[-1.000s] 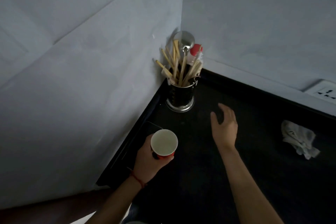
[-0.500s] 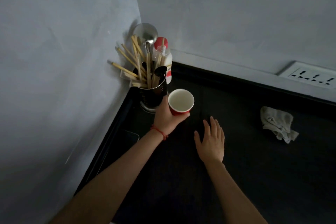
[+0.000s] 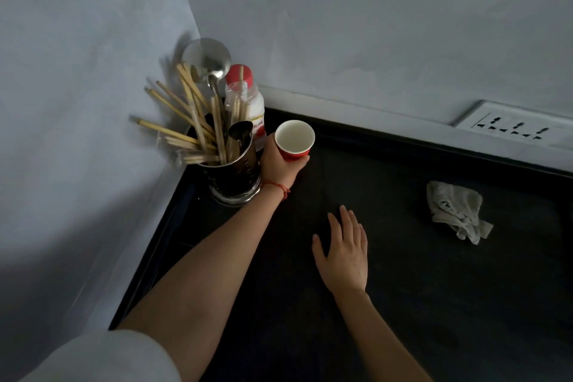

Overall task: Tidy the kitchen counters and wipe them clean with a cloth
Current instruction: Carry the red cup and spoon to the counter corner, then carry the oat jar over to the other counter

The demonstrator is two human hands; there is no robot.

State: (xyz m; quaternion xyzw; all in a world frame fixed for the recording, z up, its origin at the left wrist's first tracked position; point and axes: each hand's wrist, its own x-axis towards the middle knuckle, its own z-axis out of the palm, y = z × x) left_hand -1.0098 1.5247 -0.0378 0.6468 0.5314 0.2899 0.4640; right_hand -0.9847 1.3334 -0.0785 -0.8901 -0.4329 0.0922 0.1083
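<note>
My left hand (image 3: 277, 164) grips a red paper cup (image 3: 294, 140) with a white inside, upright, at the back of the black counter (image 3: 403, 288), just right of the metal utensil holder (image 3: 231, 170). Whether the cup touches the counter I cannot tell. My right hand (image 3: 342, 253) lies flat on the counter with fingers spread, holding nothing, nearer to me. A crumpled whitish cloth (image 3: 454, 211) lies on the counter to the right, apart from both hands.
The utensil holder, full of chopsticks and a ladle (image 3: 206, 56), stands in the corner. A plastic bottle with a red cap (image 3: 245, 102) is behind it against the wall. A wall socket strip (image 3: 514, 127) sits at the right above the counter's back edge.
My left hand has carried the red cup from the counter's near left edge toward the back corner, beside the utensil holder. My right hand has lowered flat onto the counter.
</note>
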